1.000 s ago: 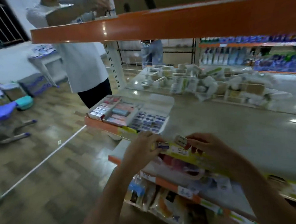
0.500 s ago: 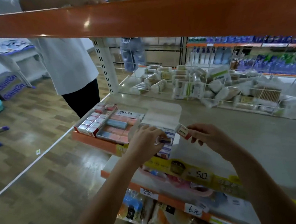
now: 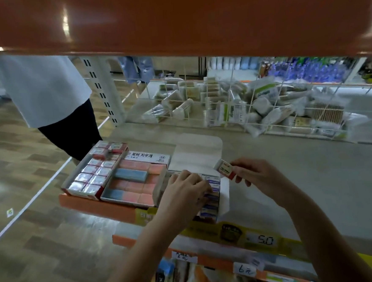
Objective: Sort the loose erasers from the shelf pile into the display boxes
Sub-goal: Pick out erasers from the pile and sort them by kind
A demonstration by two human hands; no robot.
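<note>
Nearest, price tags [image 3: 261, 241] line the shelf edge. Above them the left hand [image 3: 184, 191] lies knuckles-up over the right-most display box [image 3: 213, 196], fingers curled down onto its blue-labelled erasers; whether it grips one I cannot tell. Just right of it, the right hand [image 3: 260, 175] pinches a small sleeved eraser [image 3: 225, 169] between thumb and fingertips, holding it tilted above the box's open white flap [image 3: 196, 151]. To the left sit a box of pink and blue erasers [image 3: 135, 184] and a box of wrapped erasers [image 3: 95, 173]. Beyond, wire baskets [image 3: 244, 106] hold packets.
</note>
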